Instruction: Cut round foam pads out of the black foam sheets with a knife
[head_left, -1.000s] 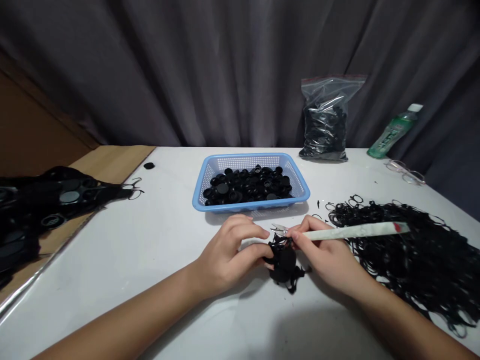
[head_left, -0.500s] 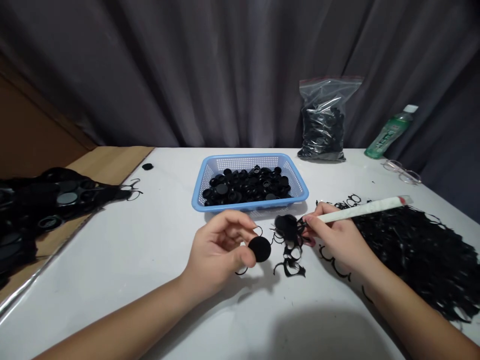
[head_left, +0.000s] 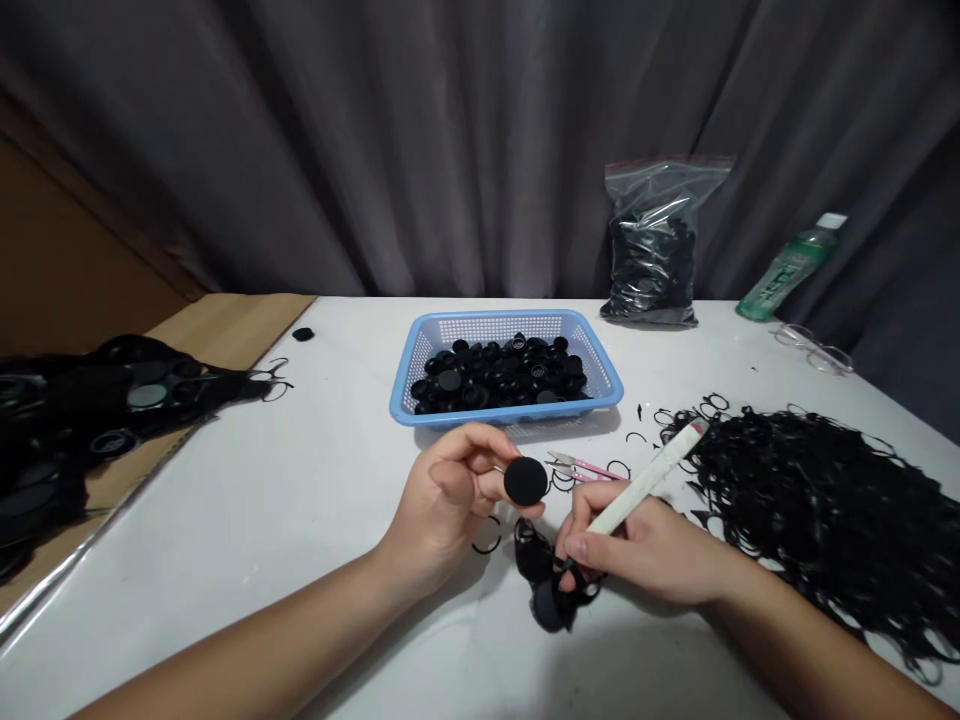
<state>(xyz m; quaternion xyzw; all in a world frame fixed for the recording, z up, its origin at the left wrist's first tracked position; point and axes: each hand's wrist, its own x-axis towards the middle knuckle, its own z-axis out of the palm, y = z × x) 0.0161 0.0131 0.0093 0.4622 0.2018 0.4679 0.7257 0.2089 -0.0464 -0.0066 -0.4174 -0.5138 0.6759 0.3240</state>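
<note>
My left hand [head_left: 448, 495] pinches a round black foam disc [head_left: 526, 481] between thumb and fingers. My right hand [head_left: 641, 540] is shut around a white paper-wrapped stick [head_left: 646, 492], which points up and to the right. Its fingertips are at a crumpled black cut-out scrap [head_left: 546, 583] on the white table [head_left: 225, 500], and I cannot tell if they grip it. Small pink-handled snips [head_left: 581, 466] lie just beyond my hands, and thin black loops [head_left: 487, 535] lie near my left hand.
A blue plastic basket [head_left: 504, 318] holds several black discs. Behind it stand a zip bag of black pieces [head_left: 652, 262] and a green bottle [head_left: 789, 268]. Eyeglasses [head_left: 814, 349] lie right. A heap of black strips [head_left: 810, 510] is right; a black pile [head_left: 112, 410] is left.
The white stick has swung from nearly level to pointing up-right. My right hand has moved toward me, with the black scrap now nearer me. My left hand still holds the disc.
</note>
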